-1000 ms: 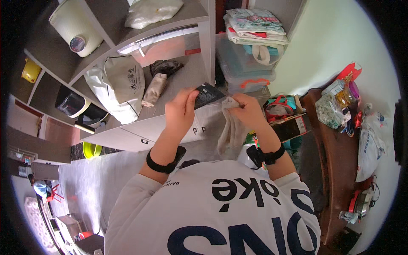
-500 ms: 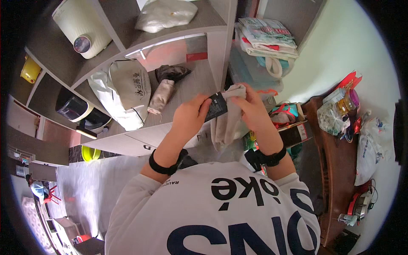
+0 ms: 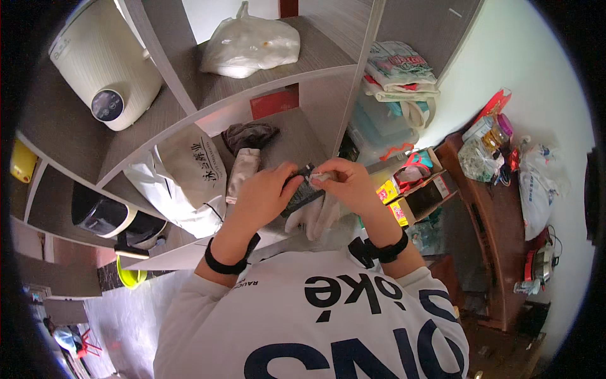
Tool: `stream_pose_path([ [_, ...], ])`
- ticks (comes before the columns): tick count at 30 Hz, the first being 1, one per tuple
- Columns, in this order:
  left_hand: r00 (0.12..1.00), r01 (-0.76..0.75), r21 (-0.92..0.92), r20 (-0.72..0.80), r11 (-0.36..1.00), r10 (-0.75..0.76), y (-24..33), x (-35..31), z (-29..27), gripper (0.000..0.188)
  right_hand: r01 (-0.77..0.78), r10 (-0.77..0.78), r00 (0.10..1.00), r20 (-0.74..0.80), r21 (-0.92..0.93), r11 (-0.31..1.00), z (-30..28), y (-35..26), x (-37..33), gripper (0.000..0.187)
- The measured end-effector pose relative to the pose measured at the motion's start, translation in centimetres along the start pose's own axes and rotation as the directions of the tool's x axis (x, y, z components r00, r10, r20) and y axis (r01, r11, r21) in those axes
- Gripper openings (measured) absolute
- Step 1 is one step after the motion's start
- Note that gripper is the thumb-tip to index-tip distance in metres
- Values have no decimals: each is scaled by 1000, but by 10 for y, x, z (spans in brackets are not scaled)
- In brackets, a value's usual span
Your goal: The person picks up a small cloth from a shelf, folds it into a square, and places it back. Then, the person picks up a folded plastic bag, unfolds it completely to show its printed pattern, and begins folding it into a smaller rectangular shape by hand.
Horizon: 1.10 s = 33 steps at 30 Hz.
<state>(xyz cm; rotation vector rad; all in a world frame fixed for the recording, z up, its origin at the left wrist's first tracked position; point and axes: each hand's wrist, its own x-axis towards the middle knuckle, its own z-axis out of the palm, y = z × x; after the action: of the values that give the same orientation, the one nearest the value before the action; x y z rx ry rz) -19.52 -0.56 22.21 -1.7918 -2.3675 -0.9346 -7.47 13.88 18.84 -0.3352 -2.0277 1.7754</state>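
A pair of pale beige socks [image 3: 309, 219] with a black label band [image 3: 303, 197] hangs between my hands, in front of the open shelf. My left hand [image 3: 260, 194] is closed on the label side, thumb and fingers pinched together. With thumb and fingertips, my right hand [image 3: 348, 183] pinches a small pale piece at the label's upper right end; what that piece is cannot be made out. Behind my left hand, a rolled pinkish-beige fabric bundle [image 3: 243, 172] lies on the shelf beside a crumpled dark brown cloth [image 3: 249, 138].
A white bag [image 3: 189, 170] stands left on the shelf [image 3: 309, 136]. Above are a cream appliance [image 3: 113, 69] and a tied plastic bag [image 3: 252, 47]. To the right are an open cardboard box [image 3: 429, 192], a clear bin [image 3: 379, 126] and a brown wooden desk [image 3: 480, 234] with bags.
Both hands have moved left and lower in the picture with the socks. My right hand has shifted from the fabric to the label's end. The view has moved nearer the shelves.
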Motion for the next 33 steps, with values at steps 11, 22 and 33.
stream_pose_path([
  [11, 967, -129, -206, -244, 970, 77, -37, 2, -4, 12, 246, -328, 903, -277, -294, 924, 33, 0, -19, 18],
  [22, 910, -42, -283, -406, 958, -80, -36, -10, -17, 16, 186, 63, 937, -342, 646, 740, 75, -24, 6, 15],
  [33, 939, -15, -546, -296, 838, -175, -45, -24, -19, 23, -24, 101, 974, -204, 349, 937, 95, -12, 8, 34],
])
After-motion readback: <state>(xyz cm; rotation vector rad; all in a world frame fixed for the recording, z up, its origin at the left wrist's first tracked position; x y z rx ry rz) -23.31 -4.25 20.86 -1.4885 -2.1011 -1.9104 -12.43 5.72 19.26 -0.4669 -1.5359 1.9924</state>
